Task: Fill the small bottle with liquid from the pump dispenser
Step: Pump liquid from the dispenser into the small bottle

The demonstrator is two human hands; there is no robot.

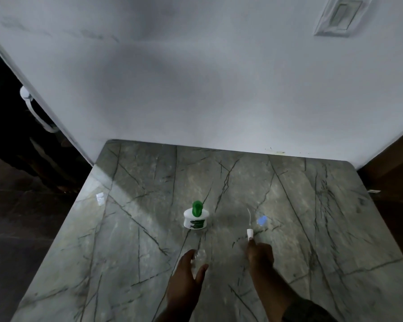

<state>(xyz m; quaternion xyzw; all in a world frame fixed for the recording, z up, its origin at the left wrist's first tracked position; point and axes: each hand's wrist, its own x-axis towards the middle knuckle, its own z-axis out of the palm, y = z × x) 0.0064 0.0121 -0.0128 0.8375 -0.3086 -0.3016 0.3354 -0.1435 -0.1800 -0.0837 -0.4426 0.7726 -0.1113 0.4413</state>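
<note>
A white pump dispenser with a green pump head stands upright at the middle of the marble table. My left hand grips a small clear bottle between thumb and fingers, just in front of the dispenser. To the right, my right hand pinches the white bottle cap at its fingertips. The cap's thin dip tube points away from me, low over the table. Whether the cap touches the table I cannot tell.
A small blue piece lies on the table just right of the dip tube. A white wall rises behind the table's far edge. Dark floor lies beyond the left edge, and brown furniture stands at the right.
</note>
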